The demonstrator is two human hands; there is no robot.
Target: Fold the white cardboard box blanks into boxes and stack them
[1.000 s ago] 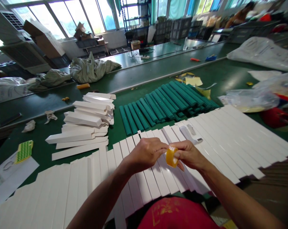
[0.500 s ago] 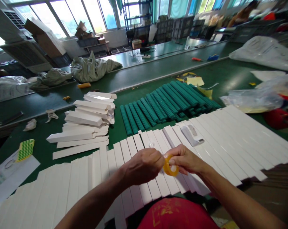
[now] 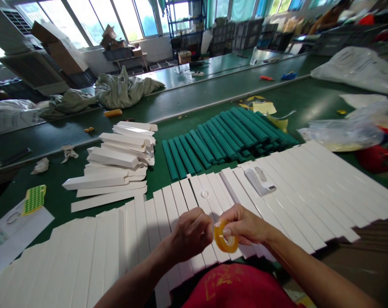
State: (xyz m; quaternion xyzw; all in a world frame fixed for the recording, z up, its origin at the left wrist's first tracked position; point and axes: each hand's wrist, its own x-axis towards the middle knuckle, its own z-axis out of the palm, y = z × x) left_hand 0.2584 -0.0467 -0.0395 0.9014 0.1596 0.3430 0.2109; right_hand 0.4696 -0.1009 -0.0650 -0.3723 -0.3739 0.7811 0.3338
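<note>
A yellow-orange roll of clear tape (image 3: 217, 240) is held in my right hand (image 3: 247, 224), thumb inside the ring and fingers behind it. My left hand (image 3: 192, 230) is closed in a fist right against the roll's left edge; what its fingertips pinch is hidden. Both hands are above a row of flat white box strips (image 3: 174, 207) laid side by side, overlapping. A small clear ring (image 3: 204, 194) lies on the strips just beyond my hands. To its right a grey-white tape dispenser (image 3: 257, 179) rests on them.
Ribbed green sticks (image 3: 210, 139) lie in a row behind the strips. Folded white boxes (image 3: 117, 158) are heaped to the left. A green-dotted sticker sheet (image 3: 35, 199) sits on paper at far left. Plastic bags (image 3: 344, 130) cover the right side. Another person (image 3: 330, 17) is far back.
Both hands have shifted slightly left and toward my body, with the tape roll. The roll has turned so that more of its ring shows. The things on the table have stayed put.
</note>
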